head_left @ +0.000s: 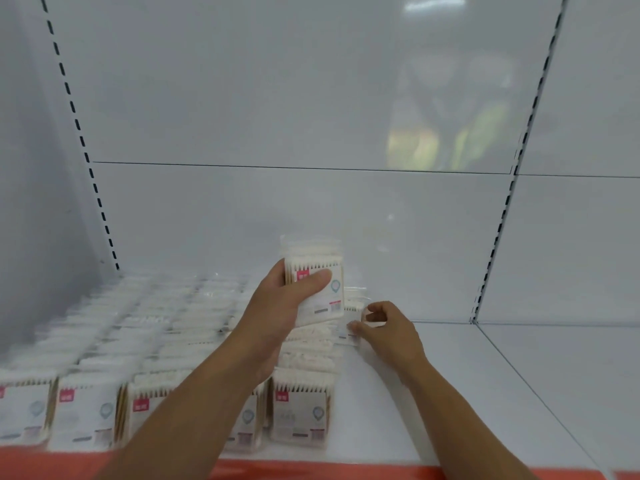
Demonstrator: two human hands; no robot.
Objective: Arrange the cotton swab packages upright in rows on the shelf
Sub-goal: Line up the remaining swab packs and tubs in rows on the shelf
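Observation:
Clear cotton swab packages with pink labels stand upright in several rows (145, 334) on the left half of the white shelf (450, 375). My left hand (280, 306) grips one package (322, 289) and holds it raised above the rightmost row. My right hand (388, 329) is lower and to the right, its thumb and fingers pinching the edge of a package (351, 317) at the back end of the rightmost row. The front package of that row (301, 407) stands upright near the shelf's front edge.
The shelf's white back panel (311, 202) has slotted uprights at left (86, 154) and right (509, 202). The shelf surface to the right of the rows is bare. An orange-red strip (311, 471) runs along the front edge.

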